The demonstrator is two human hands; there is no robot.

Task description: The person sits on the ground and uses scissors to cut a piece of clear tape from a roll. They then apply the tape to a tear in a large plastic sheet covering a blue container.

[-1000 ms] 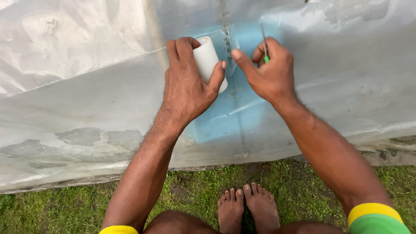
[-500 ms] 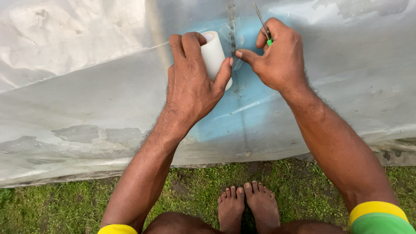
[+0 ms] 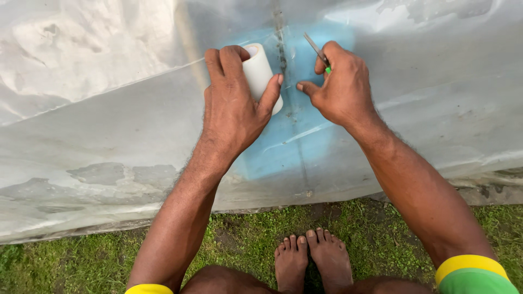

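Note:
My left hand [image 3: 234,103] grips a white roll of tape [image 3: 260,73] and presses it against a clear plastic sheet [image 3: 98,98]. My right hand [image 3: 340,90] holds a small cutter with a metal blade and green handle [image 3: 318,53], its thumb touching the sheet just right of the roll. Both hands sit beside a vertical seam [image 3: 283,49] in the sheet, over a blue patch [image 3: 289,147] that shows through the plastic.
The plastic sheet slopes away across the whole upper view, wrinkled and dirty in places. Its lower edge [image 3: 163,218] meets grass [image 3: 245,245]. My bare feet [image 3: 313,261] stand together on the grass below the hands.
The view has shifted slightly. My right hand has turned the cutter's blade from pointing at the seam to pointing up and left. The left hand keeps the roll against the sheet.

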